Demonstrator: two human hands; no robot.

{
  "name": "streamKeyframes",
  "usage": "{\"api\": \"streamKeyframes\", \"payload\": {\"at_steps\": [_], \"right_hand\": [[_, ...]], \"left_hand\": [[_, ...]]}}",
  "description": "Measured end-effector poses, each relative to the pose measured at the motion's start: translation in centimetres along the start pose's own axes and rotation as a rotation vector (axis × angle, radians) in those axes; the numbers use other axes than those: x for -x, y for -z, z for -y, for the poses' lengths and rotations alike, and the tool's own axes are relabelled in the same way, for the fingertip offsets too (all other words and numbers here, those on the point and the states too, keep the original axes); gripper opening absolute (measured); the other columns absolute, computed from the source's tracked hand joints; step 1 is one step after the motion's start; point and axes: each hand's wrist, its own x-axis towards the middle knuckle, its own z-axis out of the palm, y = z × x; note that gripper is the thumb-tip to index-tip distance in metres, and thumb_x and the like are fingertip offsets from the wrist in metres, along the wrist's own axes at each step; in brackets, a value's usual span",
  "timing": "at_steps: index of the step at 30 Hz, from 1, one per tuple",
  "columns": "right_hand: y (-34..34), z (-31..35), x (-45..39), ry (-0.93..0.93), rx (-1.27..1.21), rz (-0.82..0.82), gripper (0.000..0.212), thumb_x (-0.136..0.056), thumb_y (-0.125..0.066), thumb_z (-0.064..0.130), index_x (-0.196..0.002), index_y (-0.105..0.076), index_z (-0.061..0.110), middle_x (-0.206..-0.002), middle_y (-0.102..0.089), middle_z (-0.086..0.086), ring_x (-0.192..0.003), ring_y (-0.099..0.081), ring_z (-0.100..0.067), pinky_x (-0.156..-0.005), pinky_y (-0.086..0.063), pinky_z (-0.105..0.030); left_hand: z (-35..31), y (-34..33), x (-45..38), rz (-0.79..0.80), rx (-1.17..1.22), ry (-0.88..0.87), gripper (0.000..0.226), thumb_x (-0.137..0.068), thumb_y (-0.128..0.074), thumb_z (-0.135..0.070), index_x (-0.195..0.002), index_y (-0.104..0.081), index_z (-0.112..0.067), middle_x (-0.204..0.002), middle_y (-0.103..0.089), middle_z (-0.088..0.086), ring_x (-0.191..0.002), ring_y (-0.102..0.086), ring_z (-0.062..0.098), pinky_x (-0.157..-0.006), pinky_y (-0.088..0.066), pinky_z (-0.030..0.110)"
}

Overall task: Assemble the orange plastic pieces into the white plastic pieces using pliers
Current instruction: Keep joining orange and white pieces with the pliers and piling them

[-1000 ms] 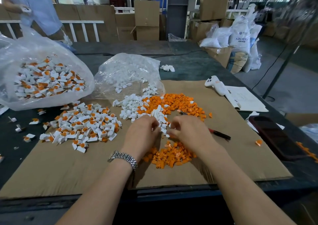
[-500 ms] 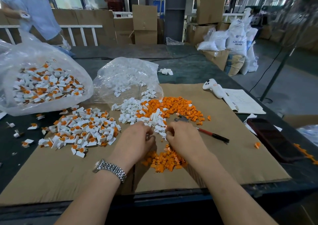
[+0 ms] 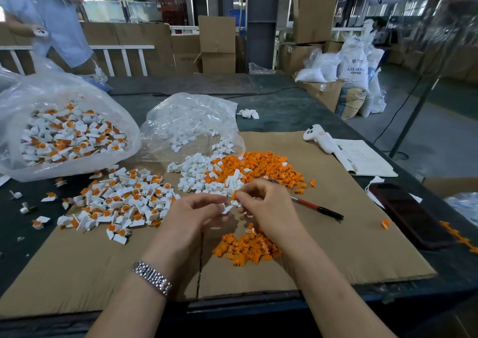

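Observation:
My left hand (image 3: pixel 199 209) and my right hand (image 3: pixel 266 207) meet above the cardboard sheet (image 3: pixel 336 247). Between their fingertips is a small white piece (image 3: pixel 229 208), pinched by the left hand. The right hand pinches a small orange piece (image 3: pixel 234 196) right above it. A heap of loose white pieces (image 3: pixel 199 175) and a heap of orange pieces (image 3: pixel 261 167) lie just beyond the hands. A smaller orange heap (image 3: pixel 245 248) lies under my right wrist. The pliers (image 3: pixel 310 206), with red and black handles, rest on the cardboard to the right, partly hidden by my right hand.
Assembled white-and-orange pieces (image 3: pixel 116 203) are spread at the left. A clear bag (image 3: pixel 64 136) holds more of them; a second bag (image 3: pixel 191 123) holds white pieces. A white controller (image 3: pixel 319 137), a notebook (image 3: pixel 364 159) and a dark phone (image 3: pixel 411 216) lie at the right. A person (image 3: pixel 49 19) stands far left.
Both hands have lifted off the piles and drawn nearer to me, now holding a white piece and an orange piece between them. The camera has tilted up a little.

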Motion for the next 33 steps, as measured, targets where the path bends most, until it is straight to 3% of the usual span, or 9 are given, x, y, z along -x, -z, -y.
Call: {"api": "streamKeyframes", "payload": {"at_steps": [3,6,14,18,21,24,27,31,33], "right_hand": [[-0.4,0.4,0.2,0.017,-0.012,0.029,0.004,-0.095,-0.067,0.028,-0.092,-0.069,0.027,-0.080,-0.072,0.005,-0.076,-0.069,-0.006,-0.067,-0.057,-0.026],[-0.6,0.6,0.3,0.043,0.021,0.057,0.004,-0.096,-0.066,0.027,-0.093,-0.068,0.026,-0.087,-0.071,0.007,-0.085,-0.069,-0.010,-0.081,-0.059,-0.034],[-0.5,0.6,0.5,0.105,0.089,0.094,0.003,-0.096,-0.066,0.026,-0.095,-0.068,0.025,-0.086,-0.066,0.012,-0.081,-0.062,0.000,-0.073,-0.047,-0.016],[-0.7,0.8,0.6,0.121,0.179,0.087,0.005,-0.097,-0.064,0.026,-0.099,-0.068,0.025,-0.091,-0.067,0.010,-0.085,-0.063,-0.004,-0.076,-0.053,-0.023],[-0.8,0.9,0.7,0.132,0.274,0.085,0.005,-0.099,-0.061,0.027,-0.101,-0.065,0.025,-0.092,-0.067,0.010,-0.085,-0.063,-0.006,-0.080,-0.057,-0.032],[-0.9,0.9,0.7,0.167,0.344,0.117,0.006,-0.099,-0.060,0.028,-0.101,-0.065,0.025,-0.094,-0.067,0.009,-0.086,-0.063,-0.007,-0.082,-0.057,-0.036],[-0.8,0.9,0.6,0.186,0.341,0.146,0.004,-0.098,-0.061,0.027,-0.097,-0.064,0.026,-0.093,-0.066,0.011,-0.086,-0.062,-0.006,-0.082,-0.056,-0.036],[-0.8,0.6,0.5,0.174,0.286,0.075,0.004,-0.099,-0.060,0.027,-0.096,-0.063,0.028,-0.087,-0.065,0.011,-0.079,-0.063,-0.002,-0.075,-0.056,-0.028],[-1.1,0.5,0.6,0.116,0.173,0.031,0.006,-0.100,-0.060,0.029,-0.094,-0.061,0.031,-0.081,-0.065,0.010,-0.070,-0.063,-0.002,-0.068,-0.058,-0.027]], "left_hand": [[0.5,0.2,-0.4,0.055,0.253,0.021,0.016,-0.082,-0.078,-0.006,-0.098,-0.081,-0.010,-0.109,-0.077,0.021,-0.102,-0.076,0.033,-0.081,-0.062,0.028],[1.0,0.4,-0.7,0.106,0.322,0.008,0.022,-0.078,-0.081,-0.005,-0.100,-0.080,-0.005,-0.112,-0.074,0.026,-0.104,-0.075,0.035,-0.080,-0.061,0.027],[1.6,0.5,-0.9,0.115,0.466,0.011,0.022,-0.080,-0.075,-0.002,-0.102,-0.078,0.002,-0.116,-0.073,0.028,-0.111,-0.073,0.037,-0.081,-0.062,0.028],[1.7,0.6,-0.6,0.084,0.323,-0.005,0.030,-0.076,-0.086,-0.014,-0.105,-0.079,-0.006,-0.112,-0.075,0.023,-0.107,-0.074,0.037,-0.083,-0.061,0.034],[1.6,0.4,0.0,0.018,0.049,-0.084,0.024,-0.085,-0.082,-0.019,-0.107,-0.079,-0.026,-0.107,-0.079,0.008,-0.100,-0.076,0.028,-0.086,-0.060,0.041],[1.0,0.0,0.5,-0.022,-0.231,-0.205,0.023,-0.092,-0.075,-0.015,-0.102,-0.078,-0.036,-0.101,-0.079,-0.008,-0.090,-0.077,0.012,-0.072,-0.062,0.026],[0.2,-0.2,0.8,-0.016,-0.385,-0.293,0.029,-0.091,-0.075,-0.009,-0.103,-0.074,-0.035,-0.095,-0.078,-0.017,-0.085,-0.076,0.005,-0.070,-0.058,0.014],[0.1,0.0,0.9,-0.014,-0.363,-0.264,0.021,-0.093,-0.074,-0.017,-0.104,-0.077,-0.035,-0.096,-0.078,-0.016,-0.088,-0.076,0.004,-0.069,-0.058,0.015],[0.5,-0.2,0.8,-0.030,-0.056,-0.129,0.017,-0.094,-0.072,-0.018,-0.104,-0.081,-0.030,-0.104,-0.080,-0.004,-0.096,-0.077,0.013,-0.078,-0.062,0.027]]}}
